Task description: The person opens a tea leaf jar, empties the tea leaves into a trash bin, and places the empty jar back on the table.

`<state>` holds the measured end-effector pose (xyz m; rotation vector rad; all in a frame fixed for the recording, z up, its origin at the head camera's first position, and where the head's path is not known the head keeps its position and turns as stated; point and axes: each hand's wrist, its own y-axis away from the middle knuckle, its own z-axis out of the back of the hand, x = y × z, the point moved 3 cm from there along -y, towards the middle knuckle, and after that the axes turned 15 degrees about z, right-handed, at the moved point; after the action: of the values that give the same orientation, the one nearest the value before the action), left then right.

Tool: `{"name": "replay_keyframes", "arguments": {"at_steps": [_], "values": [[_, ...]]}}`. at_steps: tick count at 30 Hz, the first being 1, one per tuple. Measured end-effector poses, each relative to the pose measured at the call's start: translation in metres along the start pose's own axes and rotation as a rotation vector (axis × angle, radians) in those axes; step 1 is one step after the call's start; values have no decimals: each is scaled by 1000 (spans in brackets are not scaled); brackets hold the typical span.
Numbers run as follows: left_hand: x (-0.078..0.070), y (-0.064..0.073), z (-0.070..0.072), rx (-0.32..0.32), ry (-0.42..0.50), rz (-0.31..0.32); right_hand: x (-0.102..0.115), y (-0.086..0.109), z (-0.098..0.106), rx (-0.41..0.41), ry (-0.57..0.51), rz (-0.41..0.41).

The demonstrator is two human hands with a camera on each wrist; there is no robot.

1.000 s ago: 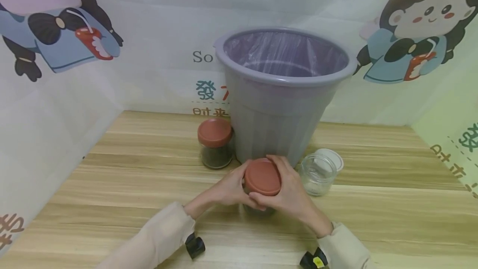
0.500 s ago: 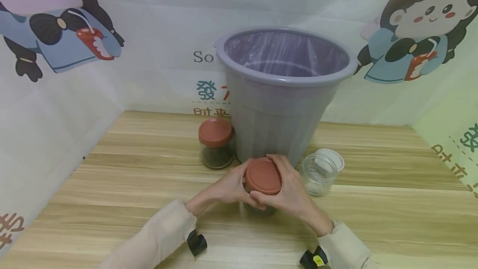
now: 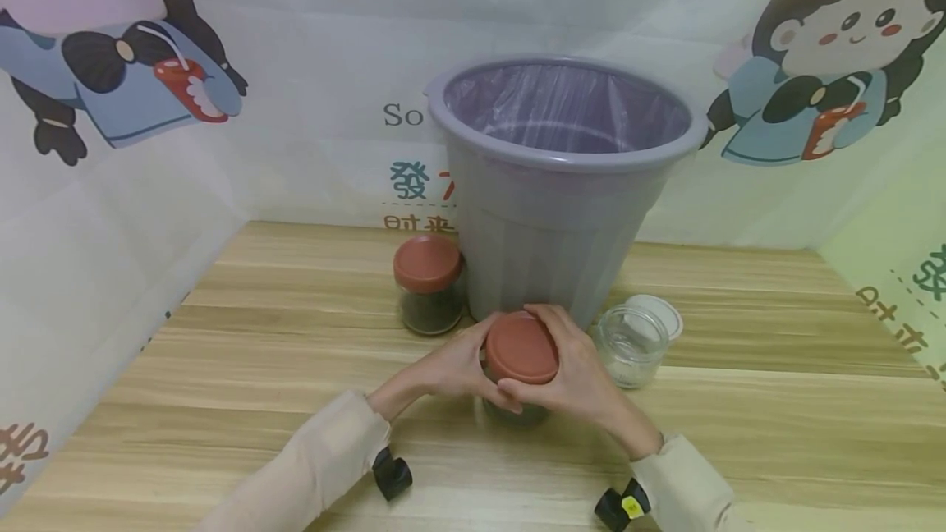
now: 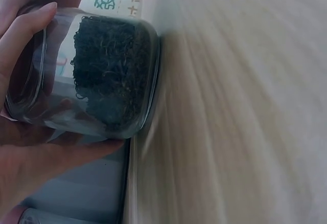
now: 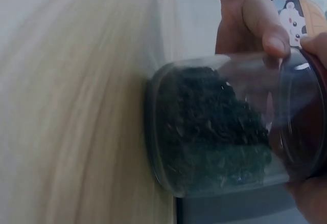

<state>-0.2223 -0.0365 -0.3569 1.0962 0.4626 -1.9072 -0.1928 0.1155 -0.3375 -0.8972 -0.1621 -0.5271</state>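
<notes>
A glass jar (image 4: 110,73) with a reddish-brown lid (image 3: 521,347) stands on the wooden table, partly filled with dark, curly dried leaves that look like tea. My left hand (image 3: 460,366) curls round the jar's side below the lid, its thumb lying across the front of the glass in the head view. From the other side my right hand (image 3: 580,372) grips the lid, fingers behind its rim and thumb in front. The lid sits on the jar. Both wrist views show the jar's base at the table surface.
A grey-purple bin (image 3: 547,224) with a clear liner stands right behind the hands. Left of it is a second red-lidded jar (image 3: 430,306) with dark contents. To the right stand an open clear jar (image 3: 628,351) and a white round lid (image 3: 668,317), partly hidden behind it.
Both hands keep their hold on the lidded jar in nearly the same place. The whole head view has shifted very slightly.
</notes>
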Motion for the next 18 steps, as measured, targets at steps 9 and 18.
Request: {"name": "replay_keyframes", "arguments": {"at_steps": [9,18], "values": [[4,-3,2,104,86,32,-8,-5,5,132,-129,-49],[3,-1,1,141,145,20,-3,1,3,105,-18,-75]]}}
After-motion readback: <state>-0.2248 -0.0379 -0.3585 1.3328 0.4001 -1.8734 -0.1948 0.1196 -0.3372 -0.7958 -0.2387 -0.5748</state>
